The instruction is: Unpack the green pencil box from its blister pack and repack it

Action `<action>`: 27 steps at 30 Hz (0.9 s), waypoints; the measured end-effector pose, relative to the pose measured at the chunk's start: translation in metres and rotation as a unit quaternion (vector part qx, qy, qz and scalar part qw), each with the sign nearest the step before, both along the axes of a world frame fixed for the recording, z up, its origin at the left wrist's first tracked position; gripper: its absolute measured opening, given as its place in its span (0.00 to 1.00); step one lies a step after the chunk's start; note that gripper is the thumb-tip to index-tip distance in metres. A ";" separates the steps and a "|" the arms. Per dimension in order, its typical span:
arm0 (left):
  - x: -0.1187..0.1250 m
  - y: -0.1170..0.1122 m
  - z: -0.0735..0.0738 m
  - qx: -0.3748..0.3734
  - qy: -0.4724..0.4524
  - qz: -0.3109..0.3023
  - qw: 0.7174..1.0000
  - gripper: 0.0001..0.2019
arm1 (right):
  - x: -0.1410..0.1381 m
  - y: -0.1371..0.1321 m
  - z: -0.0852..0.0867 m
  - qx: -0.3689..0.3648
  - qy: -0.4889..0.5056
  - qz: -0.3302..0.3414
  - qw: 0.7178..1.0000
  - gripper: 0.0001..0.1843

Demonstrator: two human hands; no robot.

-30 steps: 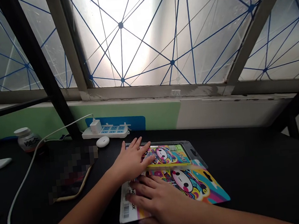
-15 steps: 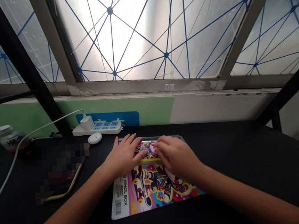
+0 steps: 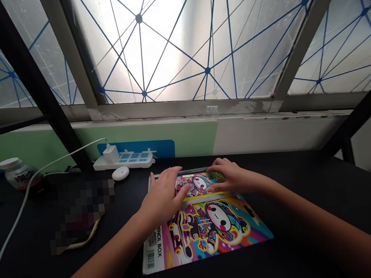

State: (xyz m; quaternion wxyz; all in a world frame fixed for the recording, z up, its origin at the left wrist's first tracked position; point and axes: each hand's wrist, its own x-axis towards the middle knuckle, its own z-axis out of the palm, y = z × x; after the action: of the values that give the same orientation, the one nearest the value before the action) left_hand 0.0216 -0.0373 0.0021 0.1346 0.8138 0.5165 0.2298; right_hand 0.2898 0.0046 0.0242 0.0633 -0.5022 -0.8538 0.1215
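Pencil box (image 3: 199, 182) lies on the far half of the printed card (image 3: 220, 222), flat on the black desk (image 3: 300, 189). My left hand (image 3: 164, 197) rests loosely spread over its left end, unclenched; my right hand (image 3: 230, 176) straddles the right end, thumb nearside, and I can't tell if it's gripping. I'd steady the left lightly, apply right-hand force low and level, avoid creasing the card.
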 end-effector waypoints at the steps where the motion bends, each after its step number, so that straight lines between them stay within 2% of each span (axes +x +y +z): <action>1: 0.001 -0.001 0.000 0.012 0.002 -0.001 1.000 0.26 | 0.001 0.001 0.000 0.003 -0.001 -0.003 1.000 0.34; 10: -0.007 0.003 0.006 0.045 -0.018 -0.023 0.999 0.24 | 0.000 0.006 -0.008 0.073 0.004 -0.007 0.997 0.31; 13: -0.015 0.009 0.008 0.074 -0.002 -0.014 0.997 0.22 | -0.002 0.003 -0.006 0.097 0.006 -0.009 0.995 0.31; 16: -0.022 0.016 0.009 0.068 0.024 -0.004 0.997 0.23 | -0.006 -0.002 -0.004 0.119 0.013 -0.012 0.993 0.31; 22: -0.028 0.017 0.011 0.096 0.055 -0.025 0.994 0.21 | -0.010 -0.008 -0.004 0.148 0.032 -0.021 0.988 0.29; 27: -0.029 0.017 0.014 0.124 0.035 -0.021 0.991 0.27 | -0.011 -0.013 0.007 0.150 0.036 -0.019 0.988 0.24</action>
State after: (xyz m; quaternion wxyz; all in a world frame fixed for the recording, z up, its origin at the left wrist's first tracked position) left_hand -0.0070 -0.0203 0.0160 0.0190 0.8423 0.4715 0.2606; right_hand 0.2785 -0.0085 0.0310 0.1709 -0.4984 -0.8499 0.0083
